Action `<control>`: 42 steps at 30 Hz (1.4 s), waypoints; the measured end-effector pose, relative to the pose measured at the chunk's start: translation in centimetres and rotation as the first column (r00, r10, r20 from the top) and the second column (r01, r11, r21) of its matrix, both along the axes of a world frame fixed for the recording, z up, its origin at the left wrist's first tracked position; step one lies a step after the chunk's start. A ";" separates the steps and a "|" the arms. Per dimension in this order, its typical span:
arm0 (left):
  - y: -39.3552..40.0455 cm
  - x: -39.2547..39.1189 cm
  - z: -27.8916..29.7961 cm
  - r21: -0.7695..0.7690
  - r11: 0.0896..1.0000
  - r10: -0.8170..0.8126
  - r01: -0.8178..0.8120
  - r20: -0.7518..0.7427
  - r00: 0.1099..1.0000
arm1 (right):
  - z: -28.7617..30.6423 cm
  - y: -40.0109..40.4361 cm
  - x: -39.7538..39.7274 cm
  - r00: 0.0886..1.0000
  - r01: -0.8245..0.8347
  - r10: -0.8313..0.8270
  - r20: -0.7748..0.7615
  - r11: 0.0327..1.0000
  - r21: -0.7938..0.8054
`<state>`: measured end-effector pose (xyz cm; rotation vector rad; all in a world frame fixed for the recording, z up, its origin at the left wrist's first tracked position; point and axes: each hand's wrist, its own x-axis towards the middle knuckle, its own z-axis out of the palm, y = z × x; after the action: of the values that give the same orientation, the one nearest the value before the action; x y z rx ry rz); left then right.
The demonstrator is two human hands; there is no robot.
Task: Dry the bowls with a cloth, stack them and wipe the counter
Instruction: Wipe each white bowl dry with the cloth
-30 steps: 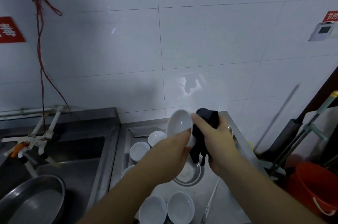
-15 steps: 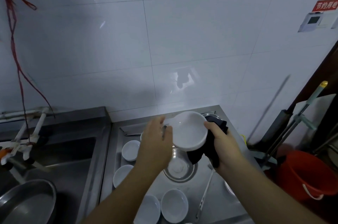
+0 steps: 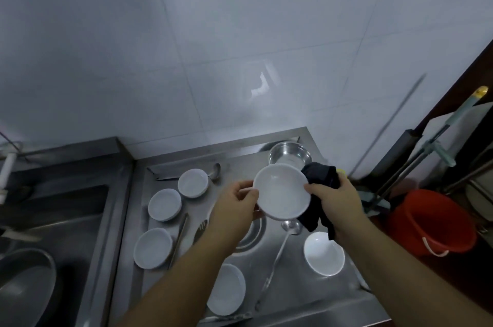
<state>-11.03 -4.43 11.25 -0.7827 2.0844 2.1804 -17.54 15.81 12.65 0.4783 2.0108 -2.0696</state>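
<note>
Overhead, a white bowl (image 3: 281, 191) is held above the middle of the steel counter (image 3: 293, 268), its opening turned up toward the camera. Its left rim is pinched by the left hand (image 3: 234, 209), while its right rim is gripped by the right hand (image 3: 337, 200), which also has a dark cloth (image 3: 318, 193) bunched between palm and bowl. Five more white bowls are set out on the counter: three in a line along its left edge (image 3: 193, 182) (image 3: 165, 204) (image 3: 153, 247), one near the front edge (image 3: 226, 289) partly hidden by the left forearm, and one toward the right edge (image 3: 323, 253) just beneath the right wrist. A ladle (image 3: 277, 254) lies across the middle, its cup directly under the held bowl, and a steel bowl (image 3: 290, 154) sits at the far right corner, partly covered by the held bowl. A sink (image 3: 53, 209) adjoins the counter's left edge. A red bucket (image 3: 433, 222) stands beyond the right edge. No writing can be read.
</note>
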 end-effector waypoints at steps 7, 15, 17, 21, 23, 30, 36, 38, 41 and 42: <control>5.8 -7.0 -5.0 -0.009 1.000 -0.016 0.017 0.114 0.993 | -5.3 5.3 -6.6 0.999 -0.023 0.019 0.026 0.980 0.198; 9.7 -12.6 -12.5 -0.006 1.000 0.004 -0.002 0.326 0.945 | -13.4 10.3 -11.3 0.975 -0.077 0.024 0.221 0.970 0.232; 10.3 -13.4 -14.4 -0.023 1.000 -0.006 0.016 0.372 0.928 | -15.5 11.0 -11.7 0.961 -0.084 0.013 0.275 0.965 0.247; 11.2 -15.3 -17.3 -0.151 0.984 -0.015 0.091 0.441 0.897 | -18.8 11.4 -12.4 0.943 -0.116 0.003 0.332 0.940 0.322; 11.4 -16.3 -18.2 -0.187 0.975 -0.020 0.122 0.471 0.882 | -19.9 11.2 -12.8 0.946 -0.133 0.013 0.325 0.928 0.349; 10.6 -18.4 -21.7 -0.253 0.948 -0.029 0.192 0.533 0.846 | -22.5 9.6 -14.0 0.953 -0.099 -0.013 0.302 0.930 0.353; 9.8 -18.7 -24.2 -0.264 0.953 0.012 0.151 0.529 0.849 | -23.5 9.0 -14.4 0.951 -0.145 0.052 0.306 0.946 0.289; 9.8 -18.8 -24.6 -0.256 0.956 0.015 0.140 0.521 0.853 | -23.8 8.9 -14.4 0.950 -0.133 0.050 0.310 0.958 0.254; 9.7 -18.9 -25.2 -0.276 0.949 0.016 0.150 0.518 0.855 | -24.2 8.7 -14.3 0.947 -0.140 0.065 0.314 0.965 0.222; 9.7 -19.0 -25.4 -0.283 0.947 0.016 0.153 0.517 0.856 | -24.2 8.7 -14.2 0.947 -0.136 0.067 0.314 0.969 0.204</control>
<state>-30.01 5.28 -14.13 -1.1403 2.1314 1.3923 -31.71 24.51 -11.60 0.6725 2.0383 -1.6025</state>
